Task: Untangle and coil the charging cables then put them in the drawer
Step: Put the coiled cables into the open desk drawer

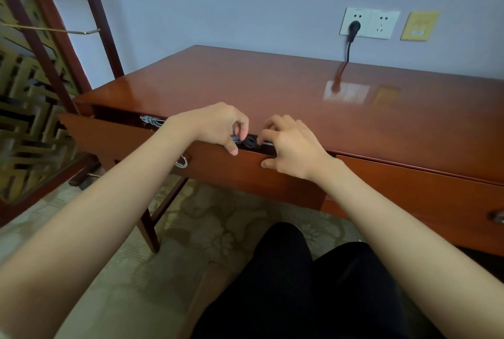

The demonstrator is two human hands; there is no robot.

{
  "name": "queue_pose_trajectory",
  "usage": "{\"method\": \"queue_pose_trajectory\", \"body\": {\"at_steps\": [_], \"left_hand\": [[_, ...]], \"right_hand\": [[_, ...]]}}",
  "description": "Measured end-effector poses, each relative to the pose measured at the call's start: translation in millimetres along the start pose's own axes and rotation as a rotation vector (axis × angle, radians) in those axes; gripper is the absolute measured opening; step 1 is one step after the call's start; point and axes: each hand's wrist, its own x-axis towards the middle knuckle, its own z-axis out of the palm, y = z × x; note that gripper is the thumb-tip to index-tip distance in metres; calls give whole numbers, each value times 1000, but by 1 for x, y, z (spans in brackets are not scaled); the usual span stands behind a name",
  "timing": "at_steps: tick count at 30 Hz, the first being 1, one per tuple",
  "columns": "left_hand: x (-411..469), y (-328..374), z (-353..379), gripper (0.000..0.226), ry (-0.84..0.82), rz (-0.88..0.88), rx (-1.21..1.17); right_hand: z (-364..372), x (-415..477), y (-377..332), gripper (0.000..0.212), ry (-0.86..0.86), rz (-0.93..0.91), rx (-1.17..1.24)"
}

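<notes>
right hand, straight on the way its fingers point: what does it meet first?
Most likely the black cable coil in the gap of the open drawer: the right hand points left at it, nearly touching. Just beyond is the left hand, pinching that cable. Depth is unclear from one view.

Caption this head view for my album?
Left hand pinches a dark cable over the open drawer, right hand beside it; a grey coil lies inside.

At frame centre, the left hand [218, 127] pinches a black cable [249, 143] over the gap of the partly open drawer [240, 172] of the desk [272, 87]. The right hand [296, 146] lies just beside that cable, with its thumb on the drawer front. A grey coiled cable [152, 121] lies inside the drawer, centre left.
</notes>
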Motion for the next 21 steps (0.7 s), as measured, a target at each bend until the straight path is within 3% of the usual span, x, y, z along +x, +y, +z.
{"method": "queue_pose_trajectory", "body": {"at_steps": [6, 21], "left_hand": [[11, -6, 6, 36, 71, 45, 20], [32, -8, 6, 21, 70, 40, 110]], "right_hand": [[7, 6, 4, 55, 9, 88, 48], [17, 13, 16, 33, 88, 70, 60]]}}
